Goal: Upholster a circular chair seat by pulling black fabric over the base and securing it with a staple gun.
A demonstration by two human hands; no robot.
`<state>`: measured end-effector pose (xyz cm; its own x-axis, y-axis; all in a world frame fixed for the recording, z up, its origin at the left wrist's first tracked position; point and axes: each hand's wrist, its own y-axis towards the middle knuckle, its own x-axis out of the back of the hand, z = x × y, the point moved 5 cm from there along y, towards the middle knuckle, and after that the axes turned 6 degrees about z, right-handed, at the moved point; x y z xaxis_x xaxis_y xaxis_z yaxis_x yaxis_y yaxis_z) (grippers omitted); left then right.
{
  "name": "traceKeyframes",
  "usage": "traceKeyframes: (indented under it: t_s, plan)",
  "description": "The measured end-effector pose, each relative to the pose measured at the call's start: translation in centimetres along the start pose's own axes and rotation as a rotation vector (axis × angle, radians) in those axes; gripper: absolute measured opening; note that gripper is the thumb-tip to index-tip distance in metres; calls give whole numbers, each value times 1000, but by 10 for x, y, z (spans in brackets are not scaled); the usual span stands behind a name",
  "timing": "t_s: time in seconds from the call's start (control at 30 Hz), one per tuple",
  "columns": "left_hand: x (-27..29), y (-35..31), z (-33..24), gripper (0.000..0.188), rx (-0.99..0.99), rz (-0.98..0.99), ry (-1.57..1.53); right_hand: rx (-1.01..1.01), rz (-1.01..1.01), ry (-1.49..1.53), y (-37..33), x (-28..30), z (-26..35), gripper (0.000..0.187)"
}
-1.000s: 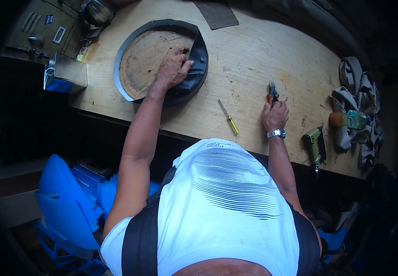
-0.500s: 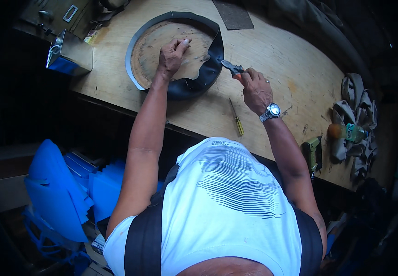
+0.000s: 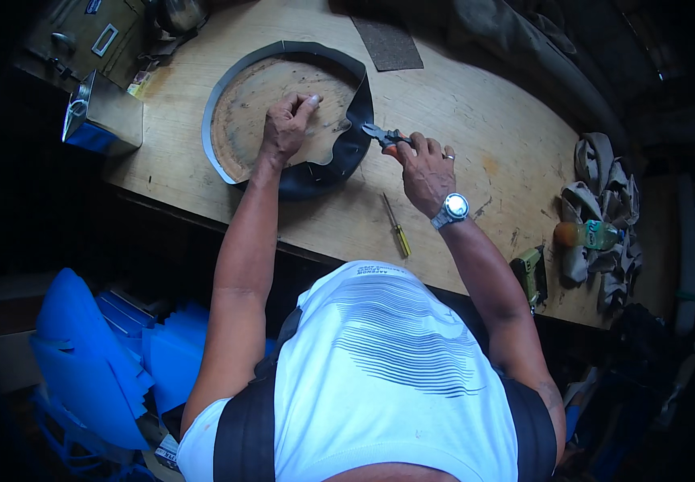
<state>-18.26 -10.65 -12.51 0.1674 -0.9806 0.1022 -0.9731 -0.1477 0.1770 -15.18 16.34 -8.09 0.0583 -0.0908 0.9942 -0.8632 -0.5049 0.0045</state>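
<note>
A round wooden board (image 3: 239, 104) lies on the workbench, ringed by a black rim covering (image 3: 339, 165) that stands up around it and folds inward on the near right side. Over the board's middle is my left hand (image 3: 285, 124), its fingers pinched closed; whatever they may hold is too small to make out. My right hand (image 3: 428, 173) grips pliers (image 3: 387, 138) with orange and dark handles. Their jaws point left and reach the outer right side of the black covering; whether they touch it I cannot tell.
On the bench (image 3: 460, 104) near its front edge lies a yellow-handled screwdriver (image 3: 398, 229). A staple gun (image 3: 530, 273), a bottle (image 3: 590, 234) and crumpled cloth (image 3: 596, 173) are at the right. A metal can (image 3: 106, 116) stands at the left, a dark mat piece (image 3: 387, 44) behind.
The whole view has shifted, so the bench things appear slightly left and lower. Both hands keep their closed grips; the pliers stay beside the covering's right side.
</note>
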Motion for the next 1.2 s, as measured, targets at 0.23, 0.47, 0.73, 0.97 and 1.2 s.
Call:
traceKeyframes:
  t_s: [0.23, 0.47, 0.73, 0.97, 1.2]
  plan:
    - [1, -2, 0, 23, 30, -22, -107, -20, 118, 330, 4, -23, -10, 36]
    - [4, -4, 6, 21, 58, -98, -295, -538, 212, 1782, -8, -89, -22, 40]
    - [2, -2, 4, 22, 48, -65, -155, 24, -78, 349, -37, -7, -35, 33]
    - [3, -8, 3, 20, 13, -78, -188, 68, 144, 77, -40, 13, 7, 30]
    - [4, -8, 3, 20, 12, -47, -138, 42, 186, 44, -37, 16, 23, 23]
